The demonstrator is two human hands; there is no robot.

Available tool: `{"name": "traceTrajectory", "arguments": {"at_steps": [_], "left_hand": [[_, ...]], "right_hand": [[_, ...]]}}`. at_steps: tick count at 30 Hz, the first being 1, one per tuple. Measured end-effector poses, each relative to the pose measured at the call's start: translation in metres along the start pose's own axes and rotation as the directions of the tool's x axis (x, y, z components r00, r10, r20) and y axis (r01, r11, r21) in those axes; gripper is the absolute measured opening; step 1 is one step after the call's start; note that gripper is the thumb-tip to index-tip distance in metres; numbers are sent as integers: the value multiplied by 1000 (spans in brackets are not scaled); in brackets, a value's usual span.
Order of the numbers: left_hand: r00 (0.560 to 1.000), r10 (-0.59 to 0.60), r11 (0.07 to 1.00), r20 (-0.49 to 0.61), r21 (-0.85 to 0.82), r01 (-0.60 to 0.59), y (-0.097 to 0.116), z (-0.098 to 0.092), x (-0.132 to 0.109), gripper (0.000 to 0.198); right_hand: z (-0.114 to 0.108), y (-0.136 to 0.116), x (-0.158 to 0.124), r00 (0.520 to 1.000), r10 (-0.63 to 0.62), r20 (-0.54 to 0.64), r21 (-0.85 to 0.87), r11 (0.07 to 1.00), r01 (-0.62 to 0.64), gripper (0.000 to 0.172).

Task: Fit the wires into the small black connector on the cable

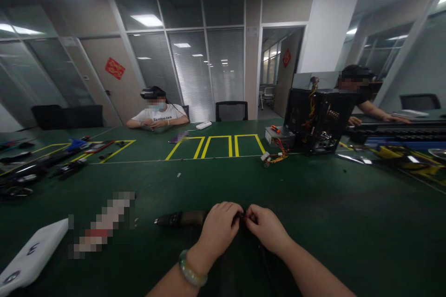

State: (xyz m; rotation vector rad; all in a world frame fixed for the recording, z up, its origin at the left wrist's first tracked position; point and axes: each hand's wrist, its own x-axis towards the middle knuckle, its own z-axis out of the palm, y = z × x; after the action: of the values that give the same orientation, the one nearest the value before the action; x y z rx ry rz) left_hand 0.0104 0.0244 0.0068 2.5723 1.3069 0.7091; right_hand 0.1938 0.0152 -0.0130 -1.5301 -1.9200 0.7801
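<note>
A dark cylindrical power tool, resembling an electric screwdriver, lies on the green table with its metal tip to the left. My left hand, with a jade-coloured bangle on the wrist, is closed over the tool's rear end. Close beside it, my right hand is pinched shut at that end. A small bit of red and black shows between the fingertips, its kind too small to tell. Below my right hand, a dark cable runs toward the near edge, partly hidden by the forearm.
At left lie a white case and a blurred-out strip. An open black computer case and a power supply with wires stand at back right. Two people sit across the table. Tools and parts crowd the far left.
</note>
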Motion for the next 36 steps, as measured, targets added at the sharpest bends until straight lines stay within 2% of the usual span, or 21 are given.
{"name": "traceTrajectory", "arguments": {"at_steps": [7,13,20,28,36], "left_hand": [[1000,-26,1000,-4,-14,26,1,0,-1,15],[999,-35,999,-13,-12,34,2,-3,-1,23],[999,-32,999,-2,1,32,1,-2,-2,13],[999,-34,999,-5,5,34,-1,-2,-2,18],[999,-10,998,47,64,7,1,-8,-1,13]], "right_hand": [[-2,-5,-2,1000,5,19,16,1000,-5,10],[-3,-7,-1,999,21,26,-4,1000,-21,11],[1,1,2,999,-10,49,3,1000,10,15],[0,4,3,995,7,98,-12,1000,-6,18],[-4,-2,1,993,39,111,-38,999,-35,20]]}}
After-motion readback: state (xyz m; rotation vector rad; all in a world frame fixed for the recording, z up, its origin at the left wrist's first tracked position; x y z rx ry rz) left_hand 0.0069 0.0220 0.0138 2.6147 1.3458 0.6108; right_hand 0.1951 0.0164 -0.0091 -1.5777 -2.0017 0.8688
